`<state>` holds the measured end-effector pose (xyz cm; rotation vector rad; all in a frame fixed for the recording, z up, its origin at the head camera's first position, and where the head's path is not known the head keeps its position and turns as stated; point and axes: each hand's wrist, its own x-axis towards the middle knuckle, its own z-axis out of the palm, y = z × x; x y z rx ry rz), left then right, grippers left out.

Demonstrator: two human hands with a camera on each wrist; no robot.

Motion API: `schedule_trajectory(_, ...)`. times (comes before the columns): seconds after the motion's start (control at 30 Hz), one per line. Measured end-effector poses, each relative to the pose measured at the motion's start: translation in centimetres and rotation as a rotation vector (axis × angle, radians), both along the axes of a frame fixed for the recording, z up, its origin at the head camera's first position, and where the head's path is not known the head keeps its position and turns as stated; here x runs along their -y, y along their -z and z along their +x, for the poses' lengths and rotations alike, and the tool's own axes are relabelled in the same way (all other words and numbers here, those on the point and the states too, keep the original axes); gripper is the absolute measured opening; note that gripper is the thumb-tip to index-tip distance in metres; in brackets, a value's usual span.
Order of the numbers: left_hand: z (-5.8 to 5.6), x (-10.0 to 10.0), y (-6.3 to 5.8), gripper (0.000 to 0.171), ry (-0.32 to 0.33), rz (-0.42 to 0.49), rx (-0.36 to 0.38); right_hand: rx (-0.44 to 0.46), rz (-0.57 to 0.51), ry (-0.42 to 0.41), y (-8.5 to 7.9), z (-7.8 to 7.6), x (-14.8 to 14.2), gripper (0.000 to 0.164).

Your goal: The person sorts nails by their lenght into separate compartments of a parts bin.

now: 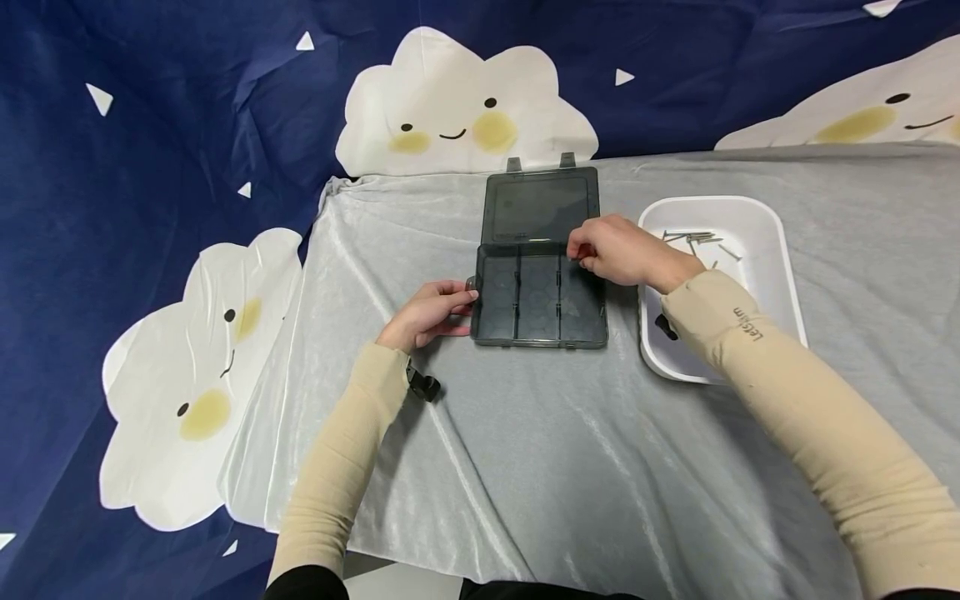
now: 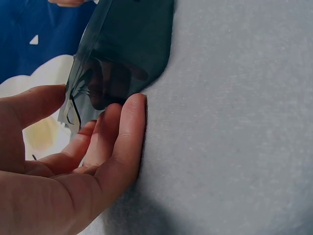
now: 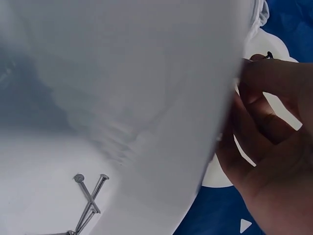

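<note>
A dark translucent plastic compartment box [image 1: 537,343] lies on the grey cloth, its lid [image 1: 542,204] folded back. Partitions split it into several sections. At its left side, my left hand [image 1: 431,315] holds the edge; in the left wrist view the thumb is at the rim and the fingers [image 2: 129,132] lie against the side. Over the right-hand section, near the hinge, is my right hand [image 1: 622,250], thumb and fingers together. A small dark nail head [image 3: 269,55] shows at those fingertips in the right wrist view; the shank is hidden.
A white plastic bin [image 1: 783,275] stands right of the box, under my right forearm. Several metal nails [image 1: 701,237] lie in it. Grey cloth [image 1: 540,450] covers the table, and a blue curtain with clouds [image 1: 465,100] hangs behind.
</note>
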<state>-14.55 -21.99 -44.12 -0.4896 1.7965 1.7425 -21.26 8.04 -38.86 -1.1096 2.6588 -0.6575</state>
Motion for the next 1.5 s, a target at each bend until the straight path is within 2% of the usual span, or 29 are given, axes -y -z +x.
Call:
schedule_trajectory(0.43,0.1,-0.1,-0.1,0.032,0.002,-0.012,0.000,-0.026,-0.008,-0.036,0.2,-0.1,0.4,0.016)
schedule_trajectory(1.0,0.2,-0.2,-0.2,0.033,0.000,-0.013,-0.002,-0.013,0.013,-0.072,0.6,0.0,0.4,0.019)
schedule_trajectory(1.27,0.2,-0.3,-0.1,0.032,-0.005,-0.016,-0.006,-0.013,0.042,-0.008,0.5,-0.1,-0.1,0.018)
schedule_trajectory(1.5,0.1,-0.2,-0.2,0.031,-0.012,-0.013,0.000,0.000,-0.021,0.075,-0.9,-0.4,-1.4,0.018)
